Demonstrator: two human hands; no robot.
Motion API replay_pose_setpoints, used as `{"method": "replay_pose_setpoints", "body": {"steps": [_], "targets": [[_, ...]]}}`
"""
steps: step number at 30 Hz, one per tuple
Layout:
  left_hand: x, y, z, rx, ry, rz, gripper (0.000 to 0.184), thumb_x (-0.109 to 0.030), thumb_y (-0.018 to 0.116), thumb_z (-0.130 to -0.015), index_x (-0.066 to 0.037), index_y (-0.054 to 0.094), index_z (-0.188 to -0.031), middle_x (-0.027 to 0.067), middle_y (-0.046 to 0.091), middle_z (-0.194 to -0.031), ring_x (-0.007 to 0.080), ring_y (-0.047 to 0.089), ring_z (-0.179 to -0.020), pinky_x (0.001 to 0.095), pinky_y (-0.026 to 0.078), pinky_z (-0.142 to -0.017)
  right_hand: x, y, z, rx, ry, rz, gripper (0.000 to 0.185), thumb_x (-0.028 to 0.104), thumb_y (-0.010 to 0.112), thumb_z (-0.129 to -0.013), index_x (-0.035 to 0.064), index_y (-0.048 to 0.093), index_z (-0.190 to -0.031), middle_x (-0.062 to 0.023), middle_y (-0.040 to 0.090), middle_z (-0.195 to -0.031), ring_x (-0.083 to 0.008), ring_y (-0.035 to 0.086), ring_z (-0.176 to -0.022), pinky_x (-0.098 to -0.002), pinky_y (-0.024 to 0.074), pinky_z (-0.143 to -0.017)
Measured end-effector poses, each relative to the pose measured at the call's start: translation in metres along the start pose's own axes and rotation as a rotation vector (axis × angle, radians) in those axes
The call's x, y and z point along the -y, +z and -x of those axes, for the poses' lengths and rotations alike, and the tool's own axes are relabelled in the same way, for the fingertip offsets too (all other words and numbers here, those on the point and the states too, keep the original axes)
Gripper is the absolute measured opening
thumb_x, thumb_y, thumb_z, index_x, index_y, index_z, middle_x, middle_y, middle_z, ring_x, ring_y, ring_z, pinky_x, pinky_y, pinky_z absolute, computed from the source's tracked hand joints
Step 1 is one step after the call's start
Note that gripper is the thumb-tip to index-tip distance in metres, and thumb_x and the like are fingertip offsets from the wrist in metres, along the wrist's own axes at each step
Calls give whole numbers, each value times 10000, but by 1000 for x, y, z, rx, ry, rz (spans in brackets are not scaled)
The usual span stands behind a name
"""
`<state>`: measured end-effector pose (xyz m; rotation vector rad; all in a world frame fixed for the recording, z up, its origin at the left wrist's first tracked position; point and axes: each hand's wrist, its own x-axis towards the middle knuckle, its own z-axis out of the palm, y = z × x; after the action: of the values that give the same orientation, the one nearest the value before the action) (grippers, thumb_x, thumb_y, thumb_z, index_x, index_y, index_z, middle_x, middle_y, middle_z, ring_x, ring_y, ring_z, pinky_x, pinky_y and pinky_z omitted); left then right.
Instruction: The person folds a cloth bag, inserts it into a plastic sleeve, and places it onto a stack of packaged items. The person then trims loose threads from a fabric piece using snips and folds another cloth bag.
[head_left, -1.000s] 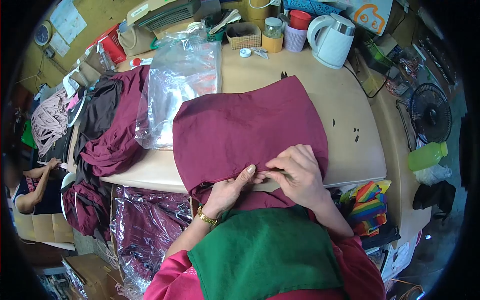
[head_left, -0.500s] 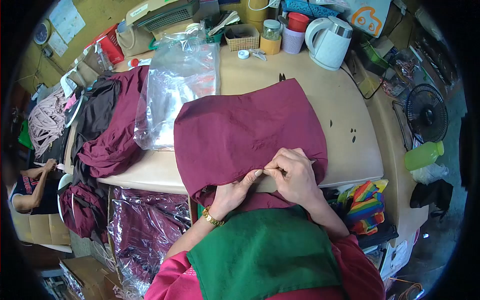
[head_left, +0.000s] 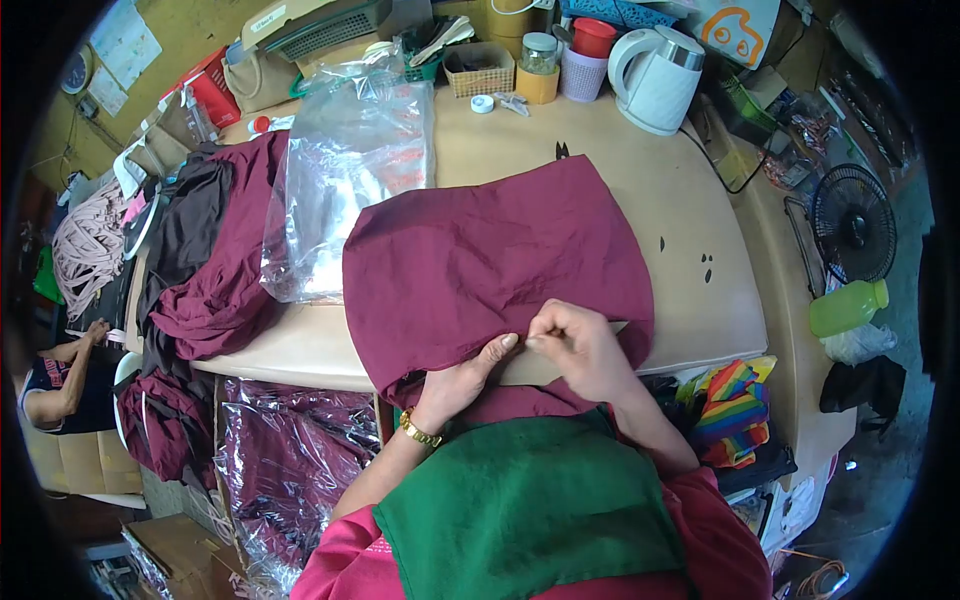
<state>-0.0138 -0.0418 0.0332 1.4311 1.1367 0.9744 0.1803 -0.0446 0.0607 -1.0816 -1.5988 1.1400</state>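
A maroon fabric piece (head_left: pixel 490 245), hemmed along its edges, lies across the padded table in front of me. My left hand (head_left: pixel 460 385) grips its near edge, with the thumb on top and the other fingers hidden under the cloth. Just right of that thumb is my right hand (head_left: pixel 580 350), its fingers curled into a pinch over the near edge. Whatever sits between those fingertips is too small to make out. A gap in the cloth below the hands shows the table edge.
A clear plastic bag (head_left: pixel 350 170) and more maroon and dark cloth (head_left: pixel 225 250) lie to the left. Along the back stand a basket (head_left: pixel 478 70), a jar (head_left: pixel 538 55) and a white kettle (head_left: pixel 657 80). A box of plastic-wrapped maroon items (head_left: pixel 300 450) sits below. Another person (head_left: pixel 70 380) works at far left.
My right hand has drawn slightly away from the left thumb, and its fingers have curled in more. The left hand stays at the cloth's edge.
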Motion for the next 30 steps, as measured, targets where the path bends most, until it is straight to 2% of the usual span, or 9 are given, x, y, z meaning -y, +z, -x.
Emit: {"method": "replay_pose_setpoints", "body": {"steps": [2, 3, 5, 8, 15, 19, 22, 28, 30], "targets": [[4, 2, 1, 36, -124, 226, 300, -296, 662, -961, -11, 730, -1027, 84, 748, -937, 156, 688, -835, 302, 539, -780, 6, -8, 2, -20, 92, -144, 50, 15, 636, -898, -10, 629, -855, -51, 578, -752, -90, 528, -688, -245, 419, -634], [6, 2, 2, 78, -244, 453, 304, -286, 652, -970, -3, 722, -1058, 88, 748, -966, 151, 692, -869, 287, 543, -813, 13, -11, 3, -23, 23, 29, 60, 25, 638, -900, -8, 644, -850, -62, 601, -767, -109, 557, -698, -254, 426, -627], [6, 1, 2, 93, -274, 487, 300, -267, 656, -969, 7, 711, -1077, 96, 745, -976, 156, 694, -890, 281, 542, -834, 19, -15, 7, 13, -88, 428, 60, 51, 669, -877, 10, 688, -838, -90, 663, -826, -192, 638, -743, -299, 456, -661], [5, 3, 4, 112, -296, 578, 286, -235, 669, -961, 19, 702, -1088, 100, 740, -1000, 157, 692, -920, 274, 538, -865, 26, -3, 12, -115, -203, 627, 41, 63, 702, -840, 26, 697, -856, -91, 674, -849, -246, 652, -770, -342, 466, -717], [-2, 2, 9, 79, -285, 605, 324, -214, 676, -957, 38, 663, -1159, 119, 705, -1120, 152, 664, -1001, 276, 525, -910, 18, 7, 11, -284, -315, 676, 187, 95, 815, -721, 47, 675, -835, -58, 674, -834, -220, 651, -768, -347, 445, -730], [-1, 2, 10, 151, -331, 750, 362, -224, 678, -956, 45, 641, -1195, 131, 694, -1144, 156, 656, -1021, 279, 518, -921, 12, 7, 11, -311, -360, 686, 171, 123, 795, -749, 71, 654, -833, -27, 659, -827, -199, 647, -765, -358, 441, -737], [-7, 3, 10, 180, -307, 775, 364, -252, 662, -967, 46, 655, -1176, 124, 699, -1136, 153, 654, -1025, 284, 508, -940, 12, 7, 10, -321, -381, 641, 173, 67, 807, -724, 53, 667, -824, -44, 669, -810, -194, 635, -729, -334, 429, -711], [-13, 4, 11, 156, -313, 629, 364, -277, 621, -988, 43, 675, -1153, 121, 706, -1131, 164, 657, -1045, 299, 500, -963, 16, 8, 10, -244, -260, 451, 84, 3, 713, -804, 43, 640, -793, -53, 635, -792, -154, 579, -714, -304, 417, -715], [-7, 2, 8, 143, -338, 655, 351, -260, 610, -994, 43, 664, -1163, 126, 700, -1139, 194, 660, -1054, 312, 509, -972, 14, 10, 11, -112, -139, -56, 66, -3, 684, -828, 27, 633, -797, -73, 617, -806, -141, 559, -739, -288, 419, -718]]}}
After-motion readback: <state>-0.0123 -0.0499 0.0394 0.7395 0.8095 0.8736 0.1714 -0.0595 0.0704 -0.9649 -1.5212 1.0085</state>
